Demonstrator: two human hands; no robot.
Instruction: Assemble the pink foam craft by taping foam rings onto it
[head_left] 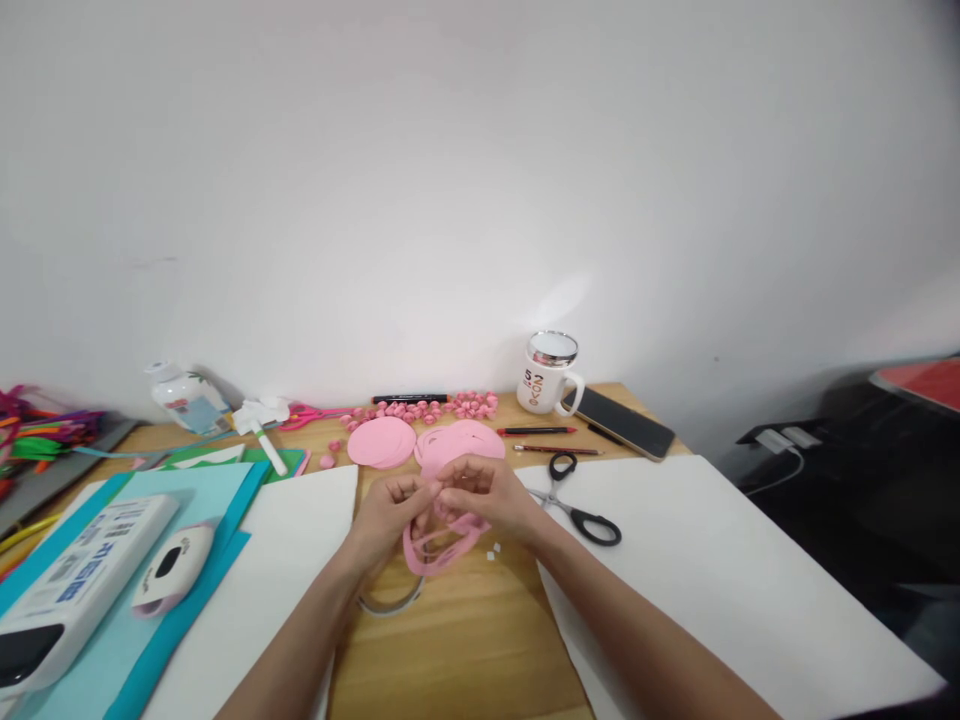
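Over the wooden table, my left hand [386, 515] and my right hand [489, 492] meet, fingertips pinched together on a pink paper strip [417, 562]. Curled loops of the strip hang below the fingers; the pinched end is mostly hidden. Partly behind the loops, a roll of tape [391, 607] lies flat. Small white bits [493, 552] rest beside my right hand. Just beyond the hands are stacks of pink paper circles [381, 442], and behind them many small rolled pink paper pieces [476, 404]. Black-handled scissors [596, 527] lie right of my right hand.
White paper sheets [720, 570] flank the work spot. Toward the back stand a mug [541, 385] and a phone [626, 424], with a black marker [410, 398] and pencils [559, 450]. On the left are teal sheets [139, 670], a white device [174, 570] and a bottle [186, 398].
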